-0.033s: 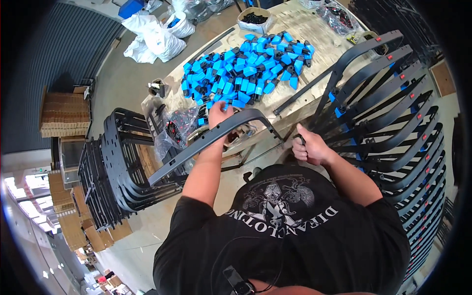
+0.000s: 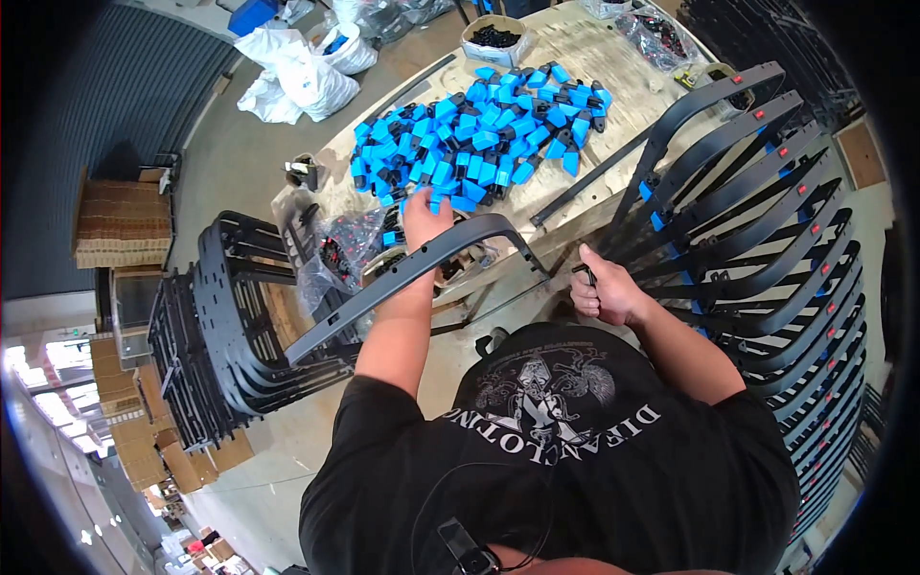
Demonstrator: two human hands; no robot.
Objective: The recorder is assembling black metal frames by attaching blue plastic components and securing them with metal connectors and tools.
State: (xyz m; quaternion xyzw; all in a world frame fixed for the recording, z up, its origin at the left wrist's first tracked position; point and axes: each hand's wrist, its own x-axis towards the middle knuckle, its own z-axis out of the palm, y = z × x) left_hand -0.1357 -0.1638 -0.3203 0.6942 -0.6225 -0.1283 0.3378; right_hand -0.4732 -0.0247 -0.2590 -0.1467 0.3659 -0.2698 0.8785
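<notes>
l hand [image 2: 425,218] is out over the near edge of the bench [image 2: 613,57], fingers curled down into the front of the heap of blue and black clips [image 2: 484,129]. looks closed on one or two clips, but can't tell for sure, the fingertips are hidden in the pile. the l forearm lies across the dark grey u-shaped frame [image 2: 412,273], which rests tilted vs the near bench edge, one leg running down to the l.

r hand [image 2: 606,292] sits just off the near r corner of the bench, fist closed on a small dark tool or part [image 2: 586,275], too small to say which.

vs the earlier frame: nothing has shifted. same reach into the clips, same fist, frame at the same tilt. so no clip is lifted clear yet and none shows fitted on this frame.

around: stack of bare frames [image 2: 230,326] on the floor to the l, row of frames with blue clips [image 2: 767,240] standing along the r side, white bags [image 2: 307,72] past the far l corner, clear bags of dark bits [image 2: 331,259] at the near l corner.
</notes>
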